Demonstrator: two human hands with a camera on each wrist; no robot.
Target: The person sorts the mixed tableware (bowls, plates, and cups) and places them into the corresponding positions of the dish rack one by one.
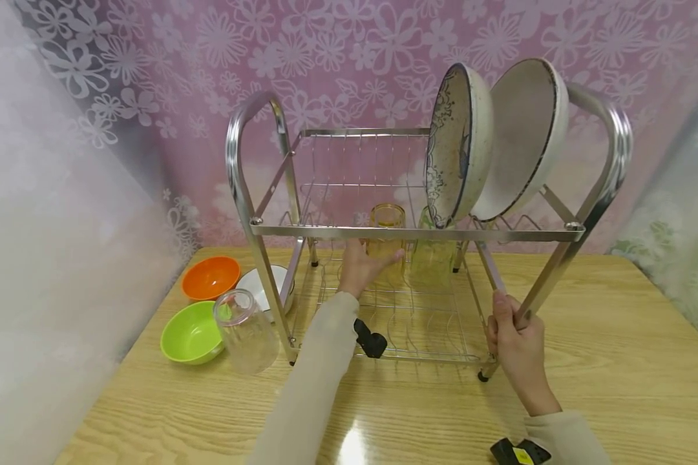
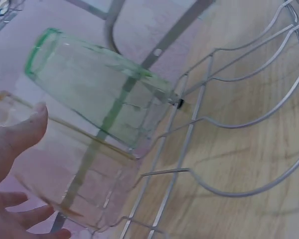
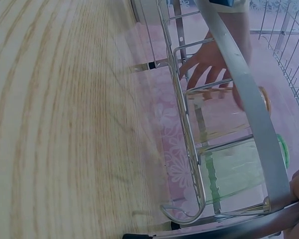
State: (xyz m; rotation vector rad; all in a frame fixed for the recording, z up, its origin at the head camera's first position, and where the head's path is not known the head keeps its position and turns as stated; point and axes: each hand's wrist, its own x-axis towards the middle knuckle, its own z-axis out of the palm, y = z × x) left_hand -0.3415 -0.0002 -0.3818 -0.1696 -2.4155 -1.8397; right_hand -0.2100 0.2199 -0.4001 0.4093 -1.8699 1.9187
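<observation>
My left hand (image 1: 360, 268) reaches under the upper tier of a metal dish rack (image 1: 337, 231). Its thumb and fingers are spread beside an amber-tinted glass (image 1: 386, 261), as the left wrist view also shows; whether they touch it, I cannot tell. A green-tinted glass (image 2: 97, 84) stands to the right of the amber one on the lower tier. With my right hand (image 1: 518, 339) I grip the rack's front right leg near its bottom. On the upper tier, a patterned bowl (image 1: 478, 145) and a plainer white bowl (image 1: 520, 142) stand on edge at the right.
Left of the rack, an orange bowl (image 1: 209, 279), a lime-green bowl (image 1: 190, 332), a white bowl (image 1: 258, 284) and a clear glass (image 1: 249, 336) are on the wooden table (image 1: 169, 413). A pink floral sheet (image 1: 209, 116) hangs behind the rack.
</observation>
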